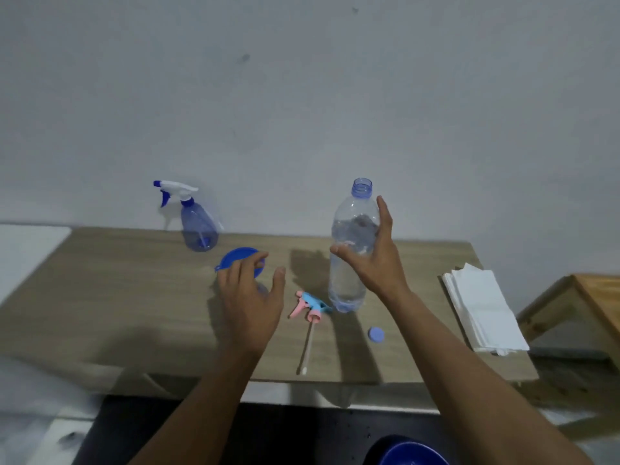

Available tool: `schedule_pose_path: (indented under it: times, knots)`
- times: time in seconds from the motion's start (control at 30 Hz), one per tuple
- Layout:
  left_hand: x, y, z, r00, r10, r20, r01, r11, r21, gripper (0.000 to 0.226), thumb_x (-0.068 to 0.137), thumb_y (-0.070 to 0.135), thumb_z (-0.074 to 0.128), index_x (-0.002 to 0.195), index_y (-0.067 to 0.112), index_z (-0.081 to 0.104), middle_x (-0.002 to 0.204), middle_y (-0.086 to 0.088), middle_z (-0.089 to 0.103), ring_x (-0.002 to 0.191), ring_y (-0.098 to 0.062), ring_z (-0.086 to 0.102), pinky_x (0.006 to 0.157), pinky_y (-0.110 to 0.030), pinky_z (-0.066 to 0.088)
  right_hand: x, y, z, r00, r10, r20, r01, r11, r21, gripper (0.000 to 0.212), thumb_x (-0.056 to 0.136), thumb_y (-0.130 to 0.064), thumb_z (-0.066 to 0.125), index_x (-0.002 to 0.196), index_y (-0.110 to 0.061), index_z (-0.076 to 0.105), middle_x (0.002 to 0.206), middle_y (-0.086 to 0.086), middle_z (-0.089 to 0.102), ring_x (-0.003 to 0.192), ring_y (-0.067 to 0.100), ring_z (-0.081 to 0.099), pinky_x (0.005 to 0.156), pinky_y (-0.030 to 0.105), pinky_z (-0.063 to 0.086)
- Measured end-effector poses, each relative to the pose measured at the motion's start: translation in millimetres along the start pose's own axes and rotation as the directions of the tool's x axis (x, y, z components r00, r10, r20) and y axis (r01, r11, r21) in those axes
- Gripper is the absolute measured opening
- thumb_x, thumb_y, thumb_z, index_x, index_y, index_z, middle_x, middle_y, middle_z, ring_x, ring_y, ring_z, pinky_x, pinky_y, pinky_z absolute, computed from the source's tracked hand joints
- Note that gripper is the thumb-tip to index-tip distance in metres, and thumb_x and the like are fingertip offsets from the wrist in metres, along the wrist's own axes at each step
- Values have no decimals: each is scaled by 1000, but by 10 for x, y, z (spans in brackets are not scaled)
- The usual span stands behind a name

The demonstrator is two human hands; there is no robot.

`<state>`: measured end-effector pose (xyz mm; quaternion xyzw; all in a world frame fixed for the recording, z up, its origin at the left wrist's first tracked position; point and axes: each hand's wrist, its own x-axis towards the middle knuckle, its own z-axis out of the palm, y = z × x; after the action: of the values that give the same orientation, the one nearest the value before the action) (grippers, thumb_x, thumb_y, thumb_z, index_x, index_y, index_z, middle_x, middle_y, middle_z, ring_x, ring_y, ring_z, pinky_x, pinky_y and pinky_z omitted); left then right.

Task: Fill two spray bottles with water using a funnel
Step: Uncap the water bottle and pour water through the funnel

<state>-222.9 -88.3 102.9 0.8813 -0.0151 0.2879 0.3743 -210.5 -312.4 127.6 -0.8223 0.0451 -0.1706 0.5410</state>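
Observation:
A clear water bottle point(349, 256) stands uncapped and partly filled at the table's middle. My right hand point(372, 256) is spread against its right side, thumb in front and fingers straight, without a firm grip. My left hand point(250, 297) hovers with fingers spread over a blue funnel point(240, 260). The funnel sits on a clear bottle point(262, 290) that my left hand mostly hides. A pink and blue spray head point(310, 307) with its tube lies on the table between my hands. A blue spray bottle point(198, 226) with its white head on stands at the back left.
The blue cap point(376, 334) lies near the front of the wooden table point(100, 297). A stack of white napkins point(479, 310) sits at the right end. A wooden stool point(577, 303) stands to the right, and a blue bowl point(414, 454) sits below the front edge.

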Motion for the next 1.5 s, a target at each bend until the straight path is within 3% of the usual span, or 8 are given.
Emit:
schedule_pose_path:
  times: [0.17,0.27,0.43,0.6,0.83,1.0,1.2,1.5]
  knots:
    - [188,-457,-202,990,-113,89,105,990,90,75,70,59,76,130,26,48,128,2,57,118,-22,52,97,-42,47,45,93,126,989,-68,-132,71,997,15,107,69,-38,91,149,-41,21,145,-4,46,124,13,54,103,43,52]
    - [251,-609,-237,950,-228,211,229,973,20,103,62,68,77,146,27,33,144,1,44,130,-21,44,105,-48,44,122,77,161,985,-85,-151,87,996,8,107,68,-37,92,149,-43,22,137,-13,45,119,8,53,101,35,50]
    - [356,-689,-266,882,-265,389,315,946,-72,123,52,74,79,153,35,20,150,5,39,133,-19,46,105,-52,46,198,25,211,988,-114,-106,107,992,-70,104,70,-39,90,148,-47,21,127,1,57,108,13,59,92,30,50]
    - [421,-787,-267,839,-279,466,349,935,-69,111,50,79,78,143,40,34,138,13,52,122,-14,57,98,-47,52,213,-117,182,979,-199,53,205,956,-208,103,74,-38,88,153,-39,21,119,3,52,104,15,55,92,27,44]
    - [480,-745,-345,798,-275,536,412,898,-154,106,55,59,86,143,22,41,134,8,58,121,-15,57,103,-43,49,269,-554,162,926,-205,317,317,878,-358,106,72,-42,88,150,-50,17,123,3,55,106,16,56,90,30,46]
    - [521,-673,-412,800,-239,550,398,898,-188,87,72,34,86,145,19,41,127,8,52,114,-12,54,88,-27,40,256,-817,248,867,-99,488,345,826,-445,108,70,-44,88,146,-60,13,119,6,54,103,20,57,89,41,53]
    - [555,-744,-426,808,-180,561,330,927,-178,38,75,26,82,106,30,62,99,11,66,86,-1,63,64,-10,40,245,-892,346,829,-1,559,344,789,-509,109,73,-39,88,143,-65,8,111,8,55,100,26,58,89,45,53]
    - [634,-734,-457,813,-180,553,317,934,-163,42,74,27,82,111,32,62,97,15,66,88,-2,61,62,-12,37,311,-851,474,755,140,641,400,675,-619,110,75,-36,86,140,-67,3,104,4,52,93,25,56,84,45,52]
